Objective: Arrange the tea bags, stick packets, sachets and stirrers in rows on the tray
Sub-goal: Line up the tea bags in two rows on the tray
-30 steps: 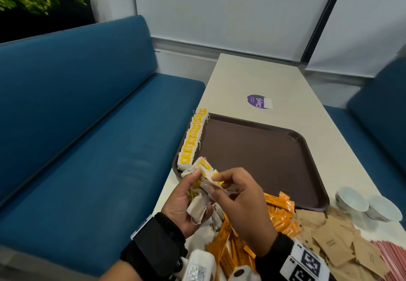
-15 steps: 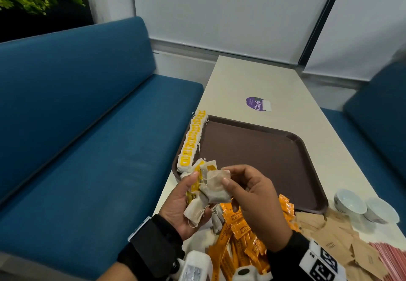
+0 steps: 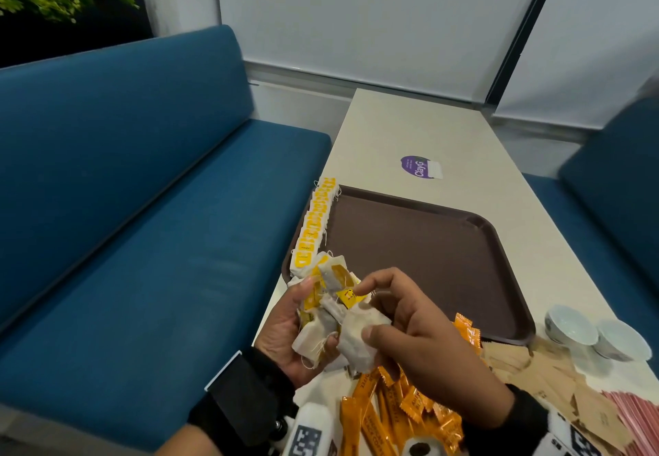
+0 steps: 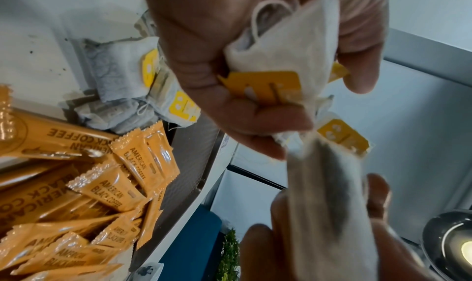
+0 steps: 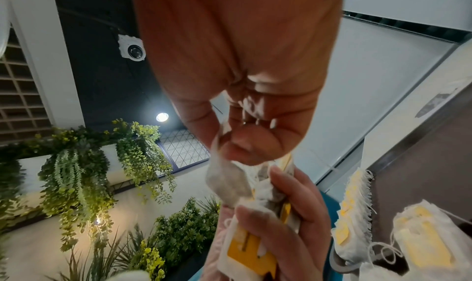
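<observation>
Right hand [image 3: 420,341] pinches one tea bag [image 3: 360,339] just beside the bunch [image 3: 321,298] gripped in left hand [image 3: 285,331], tray row [image 3: 313,227] lying ahead-left

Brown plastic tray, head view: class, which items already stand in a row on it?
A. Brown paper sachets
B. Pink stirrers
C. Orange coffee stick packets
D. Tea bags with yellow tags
D: a row of tea bags with yellow tags lines the left edge of the brown plastic tray; the orange coffee stick packets, brown paper sachets and pink stirrers lie on the table off the tray.
</observation>
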